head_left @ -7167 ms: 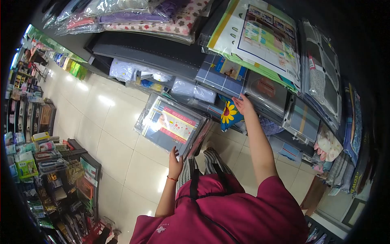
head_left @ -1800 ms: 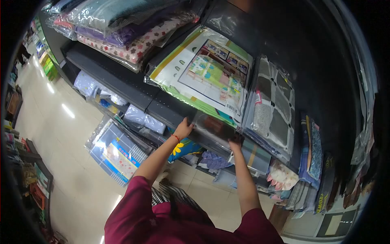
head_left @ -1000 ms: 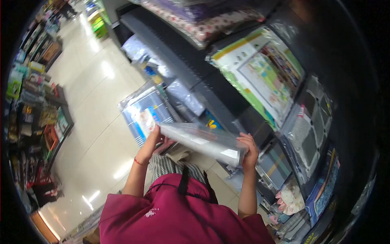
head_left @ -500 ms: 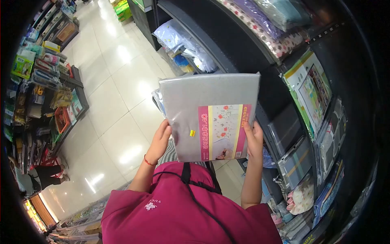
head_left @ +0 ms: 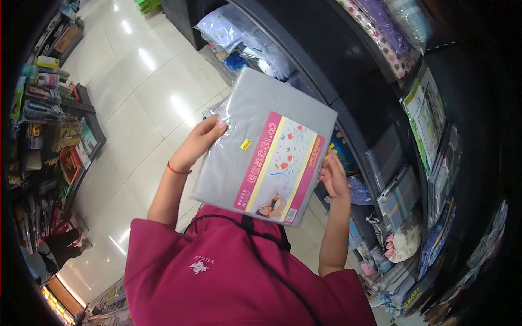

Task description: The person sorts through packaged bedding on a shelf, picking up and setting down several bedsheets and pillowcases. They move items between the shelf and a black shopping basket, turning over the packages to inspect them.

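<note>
A flat grey bed sheet in a clear plastic package (head_left: 272, 98) is held up in front of my body, tilted with its top leaning to the right. Its pink and yellow label (head_left: 296, 144) has a flower print, and a small yellow sticker (head_left: 246, 144) sits left of that. My left hand (head_left: 200, 140) grips the upper left edge, thumb on the front face, other fingers partly hidden. At the lower right edge, my right hand (head_left: 334, 176) pinches the package with bent fingers. Some clear plastic shows behind the left edge.
Dark shelves (head_left: 321, 70) curve along the right, with packaged textiles (head_left: 399, 209) on them. Bagged pale bedding (head_left: 223, 27) lies on a shelf ahead. Across the tiled floor (head_left: 136, 108), a rack of small goods (head_left: 49, 125) stands left, with a person (head_left: 62, 244) near it.
The bed sheet package has turned clockwise from nearly upright to tilted. My left hand has risen up and to the left along its edge; my right hand stays at the right edge.
</note>
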### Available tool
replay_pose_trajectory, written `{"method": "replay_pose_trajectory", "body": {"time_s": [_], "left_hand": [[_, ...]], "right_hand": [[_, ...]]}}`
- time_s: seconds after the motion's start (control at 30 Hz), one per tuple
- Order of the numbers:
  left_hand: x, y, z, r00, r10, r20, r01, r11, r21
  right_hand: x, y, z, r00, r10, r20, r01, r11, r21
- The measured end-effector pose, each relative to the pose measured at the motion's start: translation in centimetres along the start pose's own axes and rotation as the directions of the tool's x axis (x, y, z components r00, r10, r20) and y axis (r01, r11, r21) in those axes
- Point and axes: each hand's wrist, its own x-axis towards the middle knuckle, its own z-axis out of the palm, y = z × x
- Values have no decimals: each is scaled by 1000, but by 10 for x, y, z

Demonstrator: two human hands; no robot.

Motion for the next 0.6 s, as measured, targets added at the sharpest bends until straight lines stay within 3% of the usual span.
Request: {"method": "replay_pose_trajectory", "body": {"time_s": [0.07,0.17,0.2,0.23,0.3,0.37,0.43,0.5,0.6], "left_hand": [[21,-1,-8,991,-9,136,-3,997,82],[40,-1,-20,948,71,312,100,861,-499],[51,-21,-46,887,69,456,235,783,-576],[55,-36,-49,943,22,331,175,815,-553],[46,-71,-48,998,-50,49,68,876,-478],[29,-133,-51,966,-133,220,203,921,-333],[-1,-139,-13,910,-276,311,377,862,-340],[-14,-128,20,866,-350,357,467,824,-323],[-6,-154,51,880,-459,118,471,816,-336]], "right_hand": [[6,20,-8,994,16,-112,-24,997,-67],[-2,49,-7,997,-34,-65,38,998,55],[-2,65,-8,995,-56,-77,67,986,152],[-4,84,-8,994,-72,-88,92,964,251],[-7,122,4,979,68,-194,58,813,580],[-12,169,10,966,172,-194,44,629,776],[-13,206,24,974,120,-191,72,635,769],[-13,217,34,931,188,-313,120,652,749],[-9,233,34,918,180,-354,116,731,672]]}}
